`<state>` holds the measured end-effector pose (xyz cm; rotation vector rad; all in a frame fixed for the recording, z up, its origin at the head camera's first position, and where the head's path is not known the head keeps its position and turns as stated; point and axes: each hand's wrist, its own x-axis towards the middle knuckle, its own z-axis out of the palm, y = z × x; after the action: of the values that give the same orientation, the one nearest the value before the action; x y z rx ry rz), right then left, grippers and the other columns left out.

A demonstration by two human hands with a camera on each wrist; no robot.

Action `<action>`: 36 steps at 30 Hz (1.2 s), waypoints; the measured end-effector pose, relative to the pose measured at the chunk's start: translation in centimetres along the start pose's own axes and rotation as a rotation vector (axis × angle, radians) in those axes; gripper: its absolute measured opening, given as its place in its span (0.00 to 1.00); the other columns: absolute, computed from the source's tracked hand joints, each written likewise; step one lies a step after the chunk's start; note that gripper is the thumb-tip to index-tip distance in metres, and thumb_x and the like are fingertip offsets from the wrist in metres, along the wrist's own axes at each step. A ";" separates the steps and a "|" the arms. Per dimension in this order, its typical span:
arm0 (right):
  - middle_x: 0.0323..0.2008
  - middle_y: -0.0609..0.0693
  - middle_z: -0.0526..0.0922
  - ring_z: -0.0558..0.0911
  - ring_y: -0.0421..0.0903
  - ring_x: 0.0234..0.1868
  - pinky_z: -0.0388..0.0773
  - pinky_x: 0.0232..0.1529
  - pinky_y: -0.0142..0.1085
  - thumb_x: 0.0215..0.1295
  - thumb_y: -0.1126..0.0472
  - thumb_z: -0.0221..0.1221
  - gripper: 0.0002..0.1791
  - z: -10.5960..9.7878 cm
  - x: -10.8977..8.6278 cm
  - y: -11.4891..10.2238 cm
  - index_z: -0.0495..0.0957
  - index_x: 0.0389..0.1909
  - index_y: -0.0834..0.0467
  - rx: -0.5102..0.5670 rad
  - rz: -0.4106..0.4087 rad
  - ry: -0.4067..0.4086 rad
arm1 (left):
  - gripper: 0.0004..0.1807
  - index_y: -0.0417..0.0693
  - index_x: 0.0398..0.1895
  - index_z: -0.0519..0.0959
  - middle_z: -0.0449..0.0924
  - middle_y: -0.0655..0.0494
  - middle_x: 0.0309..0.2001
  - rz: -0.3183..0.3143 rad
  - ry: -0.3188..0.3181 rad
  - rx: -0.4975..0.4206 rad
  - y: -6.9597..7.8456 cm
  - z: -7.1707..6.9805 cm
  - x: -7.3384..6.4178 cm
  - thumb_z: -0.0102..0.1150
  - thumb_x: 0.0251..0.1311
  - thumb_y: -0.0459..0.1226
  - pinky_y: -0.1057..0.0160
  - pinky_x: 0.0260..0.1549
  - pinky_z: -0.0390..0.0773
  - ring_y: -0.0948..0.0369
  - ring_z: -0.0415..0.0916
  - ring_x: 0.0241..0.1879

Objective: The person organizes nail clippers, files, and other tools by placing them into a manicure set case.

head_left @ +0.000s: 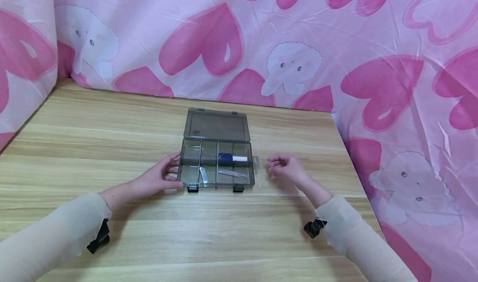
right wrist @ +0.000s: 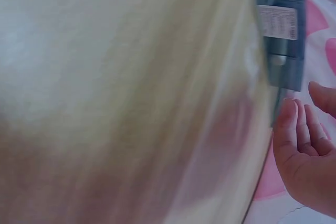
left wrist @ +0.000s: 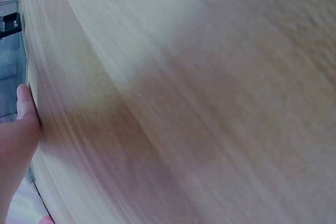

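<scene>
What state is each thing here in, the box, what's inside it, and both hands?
Box: open
Lid: swung back
Latches: undone
Nail clipper: lying in the box, lever position unclear
Thin strip: lying in the box
Blue-and-white item: lying on its side
Left hand: touching the box's side
Right hand: empty, apart from the box

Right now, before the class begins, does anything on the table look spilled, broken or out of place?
Nothing looks spilled or broken. Slightly askew: inside the open box, the small silvery tool and the thin strip both lie aslant, out of line with the dividers, as if loosely dropped in.
</scene>
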<state>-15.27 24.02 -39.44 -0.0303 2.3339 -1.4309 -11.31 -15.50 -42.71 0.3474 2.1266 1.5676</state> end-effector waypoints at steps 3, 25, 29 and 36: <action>0.37 0.57 0.81 0.78 0.37 0.33 0.81 0.36 0.26 0.53 0.75 0.58 0.21 0.2 0.1 0.7 0.71 0.50 0.75 -0.012 0.020 -0.012 | 0.55 0.40 0.73 0.36 0.55 0.31 0.66 0.003 0.002 -0.002 0.0 0.0 0.0 0.66 0.51 0.35 0.56 0.56 0.76 0.42 0.67 0.57; 0.31 0.56 0.79 0.73 0.40 0.31 0.74 0.32 0.24 0.49 0.74 0.63 0.14 2.6 0.6 1.8 0.78 0.39 0.69 -0.278 -0.087 0.041 | 0.55 0.39 0.73 0.37 0.55 0.31 0.65 0.006 0.011 -0.013 -0.2 0.1 0.1 0.66 0.51 0.34 0.58 0.56 0.76 0.42 0.67 0.57; 0.30 0.56 0.80 0.74 0.40 0.30 0.75 0.33 0.26 0.50 0.74 0.62 0.10 2.8 0.6 1.9 0.80 0.36 0.68 -0.320 -0.104 0.051 | 0.55 0.39 0.73 0.37 0.55 0.31 0.65 0.014 0.016 -0.013 -0.3 0.1 0.2 0.66 0.51 0.34 0.59 0.55 0.77 0.42 0.67 0.57; 0.34 0.58 0.84 0.76 0.38 0.32 0.77 0.36 0.28 0.52 0.72 0.62 0.10 2.6 0.8 2.1 0.81 0.37 0.67 -0.331 -0.098 0.053 | 0.54 0.39 0.73 0.38 0.56 0.30 0.65 0.021 0.018 -0.018 -0.4 0.2 0.2 0.66 0.51 0.34 0.60 0.54 0.77 0.42 0.67 0.57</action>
<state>-14.71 22.61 -42.56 -0.2041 2.6210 -1.0835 -11.38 -15.35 -43.20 0.3517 2.1276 1.6059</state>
